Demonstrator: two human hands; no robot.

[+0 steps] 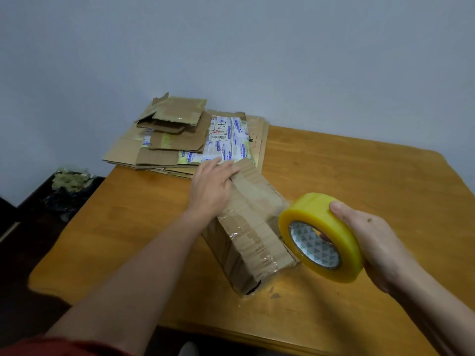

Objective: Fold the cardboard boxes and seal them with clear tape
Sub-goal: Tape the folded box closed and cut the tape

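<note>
Cardboard box (pixel 250 227), probably light and dentable, wants holding by its edges; left hand (pixel 213 187) presses it flat-fingered, right hand (pixel 380 242) grips tape roll (pixel 316 211).

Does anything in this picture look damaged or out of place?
Yes. The cardboard box under the left hand is worn: old tape wrinkles on its top, and its near end gapes at a dark hole. The flattened cardboard stack behind it has torn flaps and overhangs the table edge.

A wooden table (pixel 334 176) stands against a plain grey-blue wall (pixel 231 47).
</note>
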